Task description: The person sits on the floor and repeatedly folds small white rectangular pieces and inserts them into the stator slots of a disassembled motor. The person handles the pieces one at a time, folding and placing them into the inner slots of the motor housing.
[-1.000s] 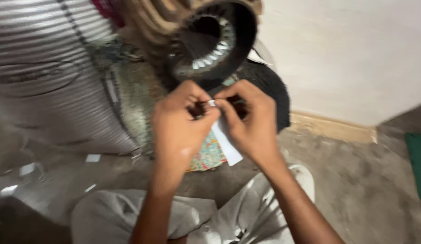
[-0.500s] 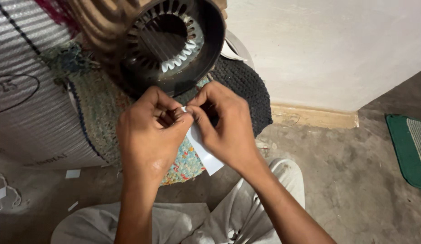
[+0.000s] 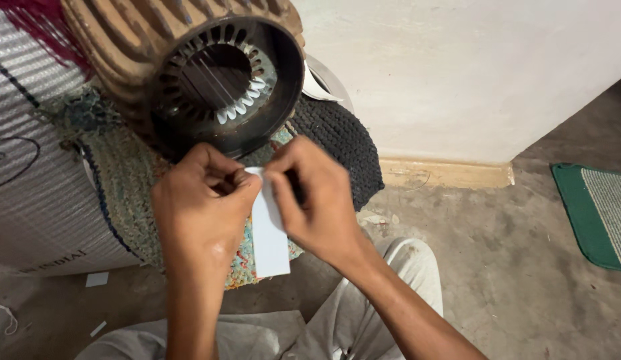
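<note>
From the head view, both hands pinched the top of a white paper strip (image 3: 269,233). The strip hung with its long axis near upright, lower end pointing down toward the lap, plain and flat with square corners. The left hand (image 3: 200,207) held its grip closed on the upper left edge; the right hand (image 3: 317,197) gripped the upper right edge. The strip sat just below a dark round motor stator (image 3: 224,77) resting on a woven mat (image 3: 124,180).
</note>
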Tool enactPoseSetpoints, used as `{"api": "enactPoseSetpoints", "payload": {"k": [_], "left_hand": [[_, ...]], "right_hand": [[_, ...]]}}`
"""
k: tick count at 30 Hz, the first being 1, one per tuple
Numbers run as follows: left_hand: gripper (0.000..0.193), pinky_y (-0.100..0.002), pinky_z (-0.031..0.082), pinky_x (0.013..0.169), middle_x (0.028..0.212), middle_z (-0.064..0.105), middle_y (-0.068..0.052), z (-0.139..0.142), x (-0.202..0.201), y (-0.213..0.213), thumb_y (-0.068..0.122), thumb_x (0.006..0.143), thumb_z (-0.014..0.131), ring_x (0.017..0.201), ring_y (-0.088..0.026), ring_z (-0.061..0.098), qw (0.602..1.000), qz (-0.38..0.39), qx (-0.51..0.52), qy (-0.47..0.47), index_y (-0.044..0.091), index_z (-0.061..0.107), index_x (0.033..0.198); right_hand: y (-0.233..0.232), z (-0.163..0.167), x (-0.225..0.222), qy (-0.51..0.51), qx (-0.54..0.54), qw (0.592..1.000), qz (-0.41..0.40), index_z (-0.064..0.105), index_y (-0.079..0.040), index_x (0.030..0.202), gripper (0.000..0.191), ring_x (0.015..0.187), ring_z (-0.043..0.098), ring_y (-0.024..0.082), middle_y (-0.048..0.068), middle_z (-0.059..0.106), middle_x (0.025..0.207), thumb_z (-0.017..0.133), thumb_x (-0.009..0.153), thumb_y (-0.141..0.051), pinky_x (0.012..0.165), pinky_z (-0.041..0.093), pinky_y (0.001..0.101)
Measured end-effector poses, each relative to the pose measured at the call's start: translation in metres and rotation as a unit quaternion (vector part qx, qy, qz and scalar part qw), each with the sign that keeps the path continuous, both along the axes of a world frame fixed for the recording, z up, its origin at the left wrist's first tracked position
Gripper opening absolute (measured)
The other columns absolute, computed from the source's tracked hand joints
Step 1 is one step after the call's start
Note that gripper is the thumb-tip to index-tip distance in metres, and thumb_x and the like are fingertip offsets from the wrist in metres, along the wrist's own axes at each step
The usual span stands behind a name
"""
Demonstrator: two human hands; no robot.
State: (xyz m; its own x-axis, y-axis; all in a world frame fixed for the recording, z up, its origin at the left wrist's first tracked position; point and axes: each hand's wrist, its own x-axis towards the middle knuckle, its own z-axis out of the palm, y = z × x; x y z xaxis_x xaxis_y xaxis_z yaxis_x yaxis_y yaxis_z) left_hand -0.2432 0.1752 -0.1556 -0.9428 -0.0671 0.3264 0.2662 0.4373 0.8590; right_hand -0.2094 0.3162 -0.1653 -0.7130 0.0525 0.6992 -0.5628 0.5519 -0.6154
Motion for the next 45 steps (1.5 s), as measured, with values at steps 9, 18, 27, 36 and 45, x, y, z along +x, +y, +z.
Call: {"api": "enactPoseSetpoints", "payload": {"k": [9,18,27,36,45], "left_hand": [[0.016,-0.027,0.054,0.059,0.078,0.075,-0.005,-0.003,0.005,-0.016,0.007,0.088,0.069,0.064,-0.012,0.07,0.991,-0.1,0.041,0.082,0.006,0.074,0.104],[0.01,-0.03,0.053,0.057,0.074,0.074,-0.004,-0.002,0.0,-0.022,0.01,0.085,0.077,0.06,-0.012,0.07,0.995,-0.061,0.033,0.078,0.005,0.069,0.089],[0.012,-0.03,0.054,0.059,0.077,0.075,-0.003,0.007,0.004,-0.023,0.012,0.083,0.077,0.065,-0.013,0.074,0.993,-0.07,0.019,0.09,0.007,0.069,0.09],[0.013,-0.034,0.05,0.054,0.076,0.075,-0.003,0.018,0.002,-0.024,0.018,0.081,0.078,0.055,-0.018,0.072,0.998,-0.055,-0.009,0.017,0.01,0.071,0.088],[0.007,-0.033,0.05,0.058,0.081,0.077,-0.002,0.013,0.008,-0.018,0.011,0.083,0.075,0.064,-0.017,0.073,0.996,-0.051,-0.019,0.065,0.01,0.07,0.089]], "right_hand": [[-0.001,0.006,-0.011,-0.077,-0.061,0.995,0.016,0.068,0.001,0.096,0.008,0.084,0.07,0.008,0.006,0.075,0.095,0.074,0.095,-0.004,0.07,0.056,0.0236],[-0.011,0.008,-0.018,-0.119,-0.076,0.989,0.055,0.071,0.001,0.1,0.008,0.085,0.067,0.007,0.004,0.072,0.091,0.07,0.092,0.002,0.073,0.057,0.0231],[-0.017,0.016,-0.017,-0.144,-0.103,0.984,0.033,0.062,0.001,0.091,0.006,0.079,0.061,0.002,0.0,0.067,0.085,0.067,0.09,0.001,0.063,0.057,0.0209],[-0.021,0.015,-0.023,-0.153,-0.114,0.981,-0.015,0.058,-0.001,0.079,0.016,0.069,0.055,0.0,-0.002,0.064,0.075,0.072,0.084,-0.001,0.058,0.049,0.0204],[-0.022,0.019,-0.013,-0.106,-0.088,0.988,-0.074,0.055,-0.002,0.076,0.021,0.061,0.053,0.001,0.0,0.06,0.069,0.075,0.079,-0.004,0.052,0.045,0.0213]]}}
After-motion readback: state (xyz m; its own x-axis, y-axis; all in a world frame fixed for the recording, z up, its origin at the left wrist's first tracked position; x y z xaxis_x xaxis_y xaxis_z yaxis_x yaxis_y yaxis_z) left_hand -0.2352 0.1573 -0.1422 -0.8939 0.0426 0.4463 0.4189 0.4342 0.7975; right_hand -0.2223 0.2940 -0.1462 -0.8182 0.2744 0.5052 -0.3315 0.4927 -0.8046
